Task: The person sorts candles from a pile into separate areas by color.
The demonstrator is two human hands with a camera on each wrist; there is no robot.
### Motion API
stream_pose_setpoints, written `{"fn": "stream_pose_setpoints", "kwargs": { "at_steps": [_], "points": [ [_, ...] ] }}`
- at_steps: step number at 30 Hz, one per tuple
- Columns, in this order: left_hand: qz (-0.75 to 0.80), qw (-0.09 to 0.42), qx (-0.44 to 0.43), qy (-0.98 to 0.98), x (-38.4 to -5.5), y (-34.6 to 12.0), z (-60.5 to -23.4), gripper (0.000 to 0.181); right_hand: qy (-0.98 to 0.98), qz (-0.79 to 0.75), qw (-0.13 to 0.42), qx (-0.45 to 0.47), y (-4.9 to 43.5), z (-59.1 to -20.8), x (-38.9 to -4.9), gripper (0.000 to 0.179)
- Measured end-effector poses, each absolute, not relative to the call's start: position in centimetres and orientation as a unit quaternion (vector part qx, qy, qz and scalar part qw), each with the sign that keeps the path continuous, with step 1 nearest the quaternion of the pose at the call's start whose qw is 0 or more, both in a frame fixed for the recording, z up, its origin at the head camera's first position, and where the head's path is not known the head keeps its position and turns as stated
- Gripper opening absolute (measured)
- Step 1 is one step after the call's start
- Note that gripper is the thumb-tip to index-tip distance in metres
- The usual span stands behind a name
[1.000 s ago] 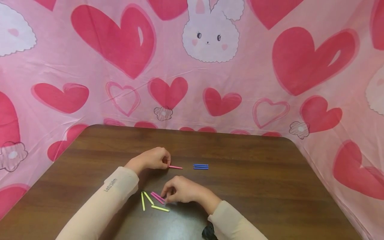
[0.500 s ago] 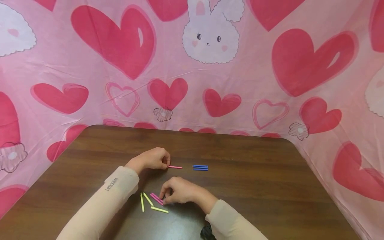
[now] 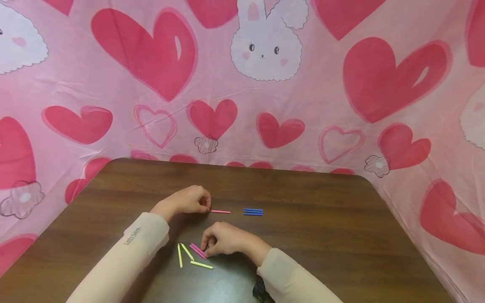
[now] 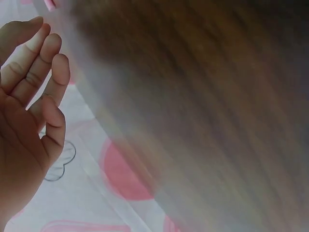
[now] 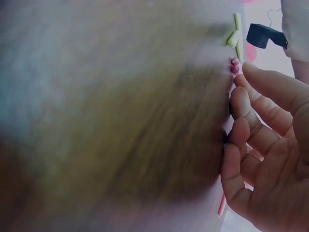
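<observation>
In the head view a slim pink stick [image 3: 220,211] lies on the brown table, pointing at three blue sticks [image 3: 252,211] laid side by side. My left hand [image 3: 189,200] is at its left end, thumb and fingertips close to the tip. The left wrist view has these fingers [image 4: 55,72] loosely bent, with a pink end [image 4: 49,5] beyond them. My right hand [image 3: 227,239] rests nearer, its thumb and forefinger tips right at the lower end of two magenta sticks [image 3: 195,249]. In the right wrist view the thumb [image 5: 260,77] lies beside their ends [image 5: 235,65].
Several yellow sticks [image 3: 186,251] lie angled left of and below the magenta pair. A pink heart-print cloth [image 3: 242,92] hangs behind the table's far edge [image 3: 288,169]. A black object [image 3: 259,290] sits under the right sleeve.
My left hand has drawn slightly left, so more of the pink stick shows; the stick stays in place. The right hand stays by the magenta sticks almost unmoved.
</observation>
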State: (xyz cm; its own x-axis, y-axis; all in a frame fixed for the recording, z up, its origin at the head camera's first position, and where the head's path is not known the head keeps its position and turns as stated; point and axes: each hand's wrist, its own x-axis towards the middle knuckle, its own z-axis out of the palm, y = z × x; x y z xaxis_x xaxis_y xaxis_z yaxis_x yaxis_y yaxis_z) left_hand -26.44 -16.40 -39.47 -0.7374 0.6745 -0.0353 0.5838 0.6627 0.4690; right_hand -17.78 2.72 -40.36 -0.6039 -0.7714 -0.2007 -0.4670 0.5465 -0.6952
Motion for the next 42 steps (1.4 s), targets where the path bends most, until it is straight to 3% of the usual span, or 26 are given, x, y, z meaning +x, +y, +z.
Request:
{"fn": "stream_pose_setpoints", "kwargs": {
  "at_steps": [17,42],
  "points": [
    [0.218,0.028,0.336,0.916,-22.7,-20.9,-38.0,0.008,0.862,-0.272,0.229,-0.361,2.2,-40.6,-17.7,0.009],
    [0.234,0.036,0.319,0.918,-20.2,-22.5,-37.9,0.007,0.898,-0.217,0.174,-0.342,2.1,-40.1,-17.3,0.012]
  ]
}}
